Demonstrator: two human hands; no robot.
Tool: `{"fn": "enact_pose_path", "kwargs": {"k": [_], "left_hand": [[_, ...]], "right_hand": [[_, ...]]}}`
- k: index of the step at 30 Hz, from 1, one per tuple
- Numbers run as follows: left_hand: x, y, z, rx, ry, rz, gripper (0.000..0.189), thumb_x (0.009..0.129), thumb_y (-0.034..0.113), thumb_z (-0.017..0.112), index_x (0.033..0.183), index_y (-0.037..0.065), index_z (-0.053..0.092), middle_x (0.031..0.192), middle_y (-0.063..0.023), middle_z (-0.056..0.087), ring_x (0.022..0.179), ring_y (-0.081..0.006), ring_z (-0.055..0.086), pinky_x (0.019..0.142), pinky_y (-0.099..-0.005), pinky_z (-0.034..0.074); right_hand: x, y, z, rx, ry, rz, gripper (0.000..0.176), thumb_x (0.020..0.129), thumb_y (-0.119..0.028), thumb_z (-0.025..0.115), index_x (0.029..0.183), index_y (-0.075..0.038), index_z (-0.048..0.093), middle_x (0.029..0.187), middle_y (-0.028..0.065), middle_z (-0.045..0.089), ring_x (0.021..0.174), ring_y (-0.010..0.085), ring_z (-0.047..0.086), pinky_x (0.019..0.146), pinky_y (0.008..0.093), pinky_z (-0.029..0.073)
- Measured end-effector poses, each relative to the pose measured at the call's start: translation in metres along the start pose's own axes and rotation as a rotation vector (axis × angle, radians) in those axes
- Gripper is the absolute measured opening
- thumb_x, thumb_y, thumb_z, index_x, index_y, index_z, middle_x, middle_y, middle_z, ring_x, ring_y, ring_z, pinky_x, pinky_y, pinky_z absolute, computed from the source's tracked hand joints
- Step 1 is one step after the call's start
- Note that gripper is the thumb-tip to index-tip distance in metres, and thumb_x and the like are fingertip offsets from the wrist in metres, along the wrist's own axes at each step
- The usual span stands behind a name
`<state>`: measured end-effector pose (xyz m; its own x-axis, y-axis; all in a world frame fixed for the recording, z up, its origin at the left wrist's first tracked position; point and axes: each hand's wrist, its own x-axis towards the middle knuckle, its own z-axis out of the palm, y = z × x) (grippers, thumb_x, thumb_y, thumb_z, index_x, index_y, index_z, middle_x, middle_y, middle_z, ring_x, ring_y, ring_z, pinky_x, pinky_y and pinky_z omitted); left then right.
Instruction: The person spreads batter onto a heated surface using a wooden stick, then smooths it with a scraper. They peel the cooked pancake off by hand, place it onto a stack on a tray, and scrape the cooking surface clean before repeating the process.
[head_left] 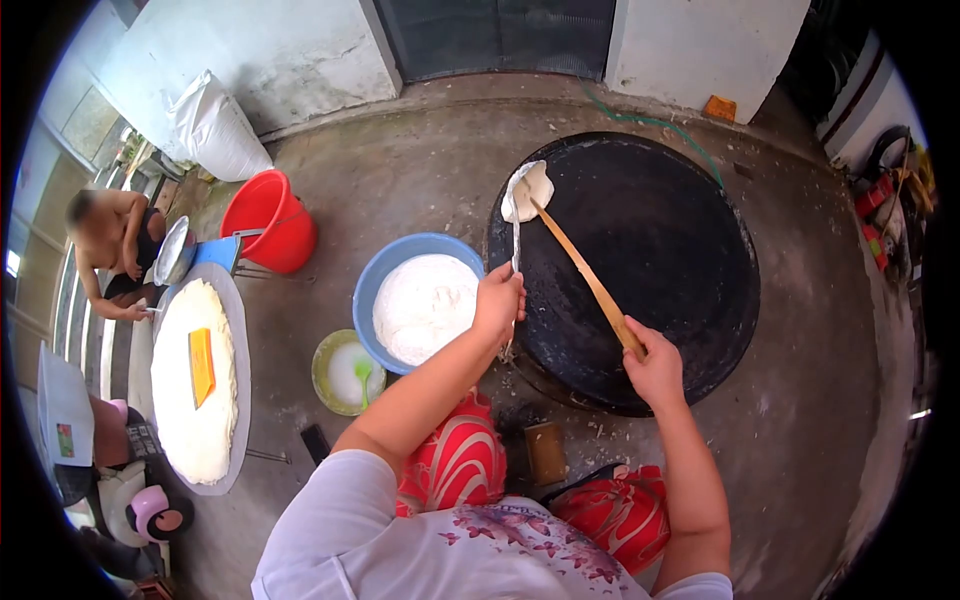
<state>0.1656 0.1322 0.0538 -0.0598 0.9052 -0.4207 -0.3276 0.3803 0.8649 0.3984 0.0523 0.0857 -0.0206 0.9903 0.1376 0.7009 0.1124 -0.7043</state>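
Observation:
My left hand [500, 303] is closed round the handle of a ladle [516, 225], whose bowl is over the upper left edge of a large round black griddle [650, 270]. White batter [530, 192] shows in the ladle's bowl. In my right hand [654, 366] is a long wooden stick [585, 270], its far tip at the batter. Left of the griddle stands a blue basin [367, 300] holding white batter. Beside it, a smaller green bowl [322, 380] contains white stuff and a green spoon [362, 378].
A red bucket [285, 225] stands beyond the basin. At left, a round table [240, 370] bears a pale sheet and an orange packet [201, 366]. Another person [115, 235] sits behind it. A dark phone-like object [315, 443] lies on the floor; a green hose [650, 122] runs behind the griddle.

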Motion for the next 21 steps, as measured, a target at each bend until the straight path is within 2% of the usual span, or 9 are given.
{"fn": "enact_pose_path", "kwargs": {"k": [2,6,8,10,13,14,18,20,21], "left_hand": [[0.018,0.007,0.000,0.056,-0.011,0.014,0.009,0.087,0.009,0.042,0.089,0.005,0.050,0.060,-0.0025,0.044,0.045,-0.0109,0.042,0.037,-0.0234,0.035],[0.027,0.050,0.009,-0.148,-0.042,-0.077,0.016,0.089,0.013,0.037,0.096,0.001,0.046,0.062,-0.0051,0.044,0.046,-0.0107,0.041,0.037,-0.0234,0.034],[0.024,0.074,0.013,-0.273,-0.072,-0.128,0.019,0.090,0.014,0.036,0.099,0.000,0.044,0.063,-0.0060,0.044,0.047,-0.0105,0.041,0.036,-0.0230,0.034],[0.019,0.093,0.013,-0.596,-0.291,-0.232,0.025,0.091,0.016,0.035,0.105,-0.003,0.043,0.066,-0.0072,0.044,0.048,-0.0095,0.039,0.037,-0.0209,0.033],[0.010,0.111,0.009,-0.972,-0.551,-0.374,0.032,0.092,0.015,0.033,0.114,-0.006,0.040,0.068,-0.0053,0.043,0.049,-0.0085,0.038,0.037,-0.0206,0.033],[0.007,0.116,0.009,-1.172,-0.693,-0.447,0.033,0.092,0.015,0.032,0.116,-0.007,0.038,0.069,-0.0047,0.043,0.049,-0.0084,0.038,0.037,-0.0210,0.033],[-0.012,0.127,0.002,-1.323,-0.801,-0.492,0.038,0.092,0.014,0.031,0.122,-0.009,0.033,0.067,-0.0036,0.041,0.047,-0.0097,0.038,0.039,-0.0229,0.035],[-0.024,0.126,-0.010,-1.323,-0.810,-0.499,0.039,0.091,0.012,0.031,0.124,-0.009,0.031,0.066,-0.0036,0.041,0.046,-0.0104,0.038,0.040,-0.0234,0.036],[-0.030,0.123,-0.018,-1.327,-0.787,-0.480,0.039,0.091,0.011,0.031,0.124,-0.009,0.031,0.066,-0.0036,0.041,0.046,-0.0105,0.038,0.039,-0.0235,0.036]], "right_hand": [[-0.005,-0.011,-0.017,-0.160,0.008,-0.013,0.042,0.069,-0.004,0.057,0.110,-0.010,0.056,0.081,0.0126,0.057,0.075,0.0290,0.057,0.068,0.0352,0.046],[-0.018,-0.009,-0.023,-0.302,0.074,-0.130,0.044,0.067,-0.003,0.057,0.111,-0.010,0.056,0.075,0.0096,0.053,0.068,0.0267,0.055,0.062,0.0353,0.046],[-0.021,0.001,-0.012,-0.498,0.032,-0.366,0.049,0.063,-0.004,0.059,0.111,-0.010,0.055,0.074,0.0059,0.052,0.063,0.0237,0.052,0.057,0.0347,0.044],[-0.018,0.008,0.003,-0.526,0.020,-0.436,0.049,0.063,-0.006,0.058,0.112,-0.011,0.055,0.076,0.0032,0.052,0.064,0.0203,0.051,0.057,0.0324,0.043],[-0.002,0.017,0.024,-0.681,0.065,-0.600,0.042,0.072,-0.009,0.048,0.113,-0.009,0.054,0.075,0.0028,0.050,0.065,0.0176,0.050,0.057,0.0294,0.041],[0.007,0.017,0.028,-0.680,0.065,-0.600,0.042,0.072,-0.009,0.048,0.113,-0.009,0.054,0.075,0.0028,0.050,0.065,0.0176,0.050,0.057,0.0294,0.041],[0.044,0.005,0.029,-0.807,0.131,-0.493,0.042,0.071,-0.008,0.051,0.113,-0.008,0.054,0.074,0.0054,0.050,0.065,0.0216,0.052,0.057,0.0319,0.042],[0.050,-0.006,0.028,-0.306,0.126,-0.091,0.044,0.071,-0.009,0.054,0.114,-0.010,0.053,0.073,0.0090,0.051,0.067,0.0269,0.055,0.060,0.0354,0.045],[0.050,0.004,0.035,-0.077,0.154,-0.082,0.045,0.070,-0.011,0.056,0.115,-0.013,0.053,0.073,0.0110,0.052,0.069,0.0295,0.056,0.062,0.0370,0.047]]}}
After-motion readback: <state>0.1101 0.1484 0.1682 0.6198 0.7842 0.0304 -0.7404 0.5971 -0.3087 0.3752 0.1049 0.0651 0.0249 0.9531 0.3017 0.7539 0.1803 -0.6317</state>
